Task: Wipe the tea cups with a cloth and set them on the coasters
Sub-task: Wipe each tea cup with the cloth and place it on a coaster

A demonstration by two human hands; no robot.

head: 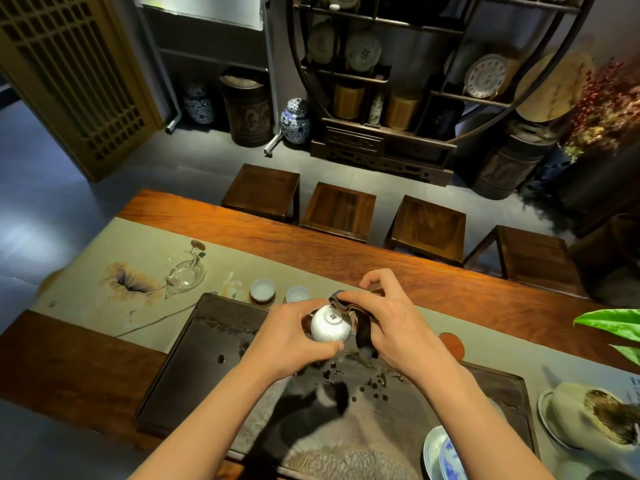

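Note:
My left hand (294, 336) grips a white tea cup (329, 330), held upside down with its foot toward me, above the dark stone tea tray (194, 368). My right hand (388, 320) pinches a dark brown cloth (360, 322) against the cup's right side and rim. Two pale blue cups stand upright behind the tray: one cup (262, 289) on a dark coaster, a second cup (297, 293) just right of it. A round brown coaster (452, 344) lies bare on the runner to the right.
A glass pitcher (187, 271) stands on the grey table runner (114, 258) at left. A blue-and-white bowl (441, 455) and a lidded cup with tea leaves (588, 417) sit at lower right. Wooden stools (339, 209) line the table's far side. Green leaves (613, 323) reach in from the right.

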